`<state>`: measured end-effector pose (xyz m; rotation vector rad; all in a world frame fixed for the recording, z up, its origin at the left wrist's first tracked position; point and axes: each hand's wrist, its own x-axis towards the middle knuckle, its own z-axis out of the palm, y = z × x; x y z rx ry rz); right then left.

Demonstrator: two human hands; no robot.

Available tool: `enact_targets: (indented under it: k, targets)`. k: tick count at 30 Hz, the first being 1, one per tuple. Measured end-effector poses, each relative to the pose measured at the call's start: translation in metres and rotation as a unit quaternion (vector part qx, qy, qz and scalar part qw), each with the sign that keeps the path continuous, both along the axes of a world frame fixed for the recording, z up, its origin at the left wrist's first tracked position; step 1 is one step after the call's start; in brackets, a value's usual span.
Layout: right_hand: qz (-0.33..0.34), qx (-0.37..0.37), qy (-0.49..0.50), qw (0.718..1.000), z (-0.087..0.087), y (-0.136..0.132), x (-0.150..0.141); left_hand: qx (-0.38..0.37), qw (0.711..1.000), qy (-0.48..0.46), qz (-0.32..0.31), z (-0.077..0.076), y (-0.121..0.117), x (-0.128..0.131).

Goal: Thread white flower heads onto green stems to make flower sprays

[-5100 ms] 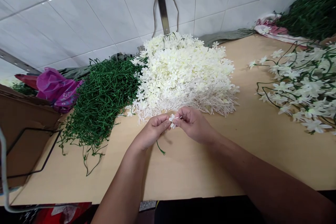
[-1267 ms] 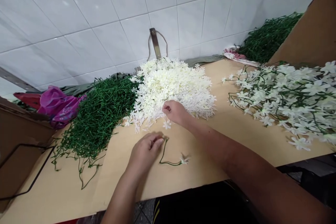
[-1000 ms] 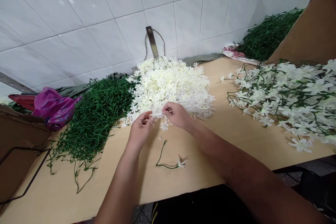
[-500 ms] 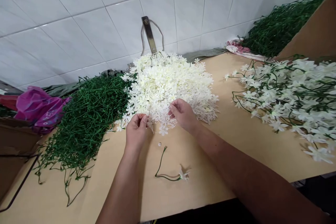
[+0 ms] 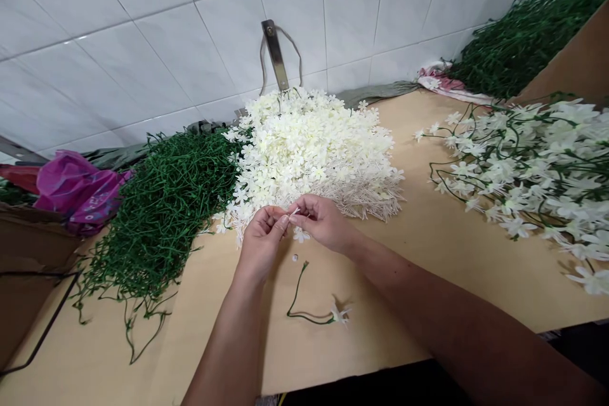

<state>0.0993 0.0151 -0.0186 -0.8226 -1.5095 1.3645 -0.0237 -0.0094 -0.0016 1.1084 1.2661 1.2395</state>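
My left hand (image 5: 264,236) and my right hand (image 5: 320,222) meet fingertip to fingertip at the front of a heap of white artificial flower heads (image 5: 309,139). Pinched between both is a small white flower piece (image 5: 295,211), mostly covered by the fingers. A single white flower head (image 5: 301,235) lies just beyond the hands. Closer to me, a green plastic stem (image 5: 304,315) with one white flower (image 5: 339,313) on its end rests on the brown tabletop (image 5: 380,292). A tiny white bit (image 5: 295,258) lies above that stem.
Green stems (image 5: 162,203) are heaped at the left beside a purple bag (image 5: 78,187). Assembled flower stems (image 5: 528,171) spread across the right, with more green stems (image 5: 537,38) behind a cardboard flap (image 5: 566,57). A metal strip (image 5: 275,54) leans against the tiled wall.
My right hand has left the flower heap and come down to my left hand. Apart before, the two hands now touch at the fingertips around a small white flower piece.
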Motion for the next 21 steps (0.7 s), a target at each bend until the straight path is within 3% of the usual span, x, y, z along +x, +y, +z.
enact_targets:
  k: [4, 7, 9, 11, 13, 15, 18, 21]
  targets:
    - [-0.019, -0.006, -0.017, 1.000, 0.001, 0.003, 0.004, 0.005, 0.999, 0.043, -0.003, -0.002, 0.004, -0.009]
    - [-0.055, -0.004, -0.036, 0.998, 0.003, 0.005, 0.008, 0.056, 0.980, 0.177, 0.075, -0.003, 0.020, -0.028]
    - [-0.065, 0.002, -0.037, 0.997, 0.003, 0.006, 0.009, 0.074, 0.939, 0.310, 0.128, -0.003, 0.033, -0.041]
    - [-0.071, 0.007, -0.034, 0.997, 0.003, 0.007, 0.010, 0.081, 0.883, 0.442, 0.134, -0.004, 0.045, -0.048]
    - [-0.073, 0.007, -0.034, 0.997, 0.004, 0.007, 0.011, 0.089, 0.839, 0.523, 0.117, -0.006, 0.053, -0.049]
    - [-0.074, 0.005, -0.036, 0.997, 0.004, 0.007, 0.011, 0.094, 0.820, 0.555, 0.103, -0.007, 0.059, -0.049]
    - [-0.076, 0.002, -0.032, 0.997, 0.004, 0.009, 0.012, 0.079, 0.838, 0.529, 0.103, -0.005, 0.065, -0.052]
    - [-0.078, -0.004, -0.023, 0.997, 0.005, 0.009, 0.013, 0.069, 0.892, 0.430, 0.121, 0.002, 0.069, -0.062]
